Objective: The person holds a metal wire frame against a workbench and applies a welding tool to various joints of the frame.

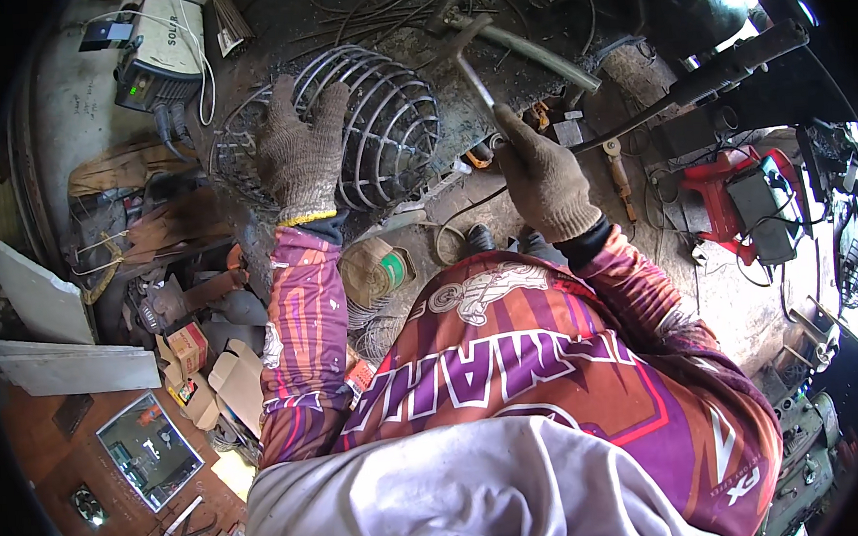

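Blackened worktop [461, 111] carries a rounded cage [368, 126] of crossed metal rods, lying ahead of the person and a little left. It should be stiff and fairly weighty, hardly fragile, with rods slim enough to hook fingers around; the outer ribs look the surest hold, though rod ends could snag. Beyond, to the right, lies a pipe [539, 54], probably heavy and rigid. Both hands wear knitted gloves, which should curb slipping. The left hand [302, 158] lies over the cage, thumb and fingers spread; whether the tips curl round a rod, I cannot tell. The right hand [546, 179] is closed around the slim hammer [475, 77], likely light, best held low on its shaft
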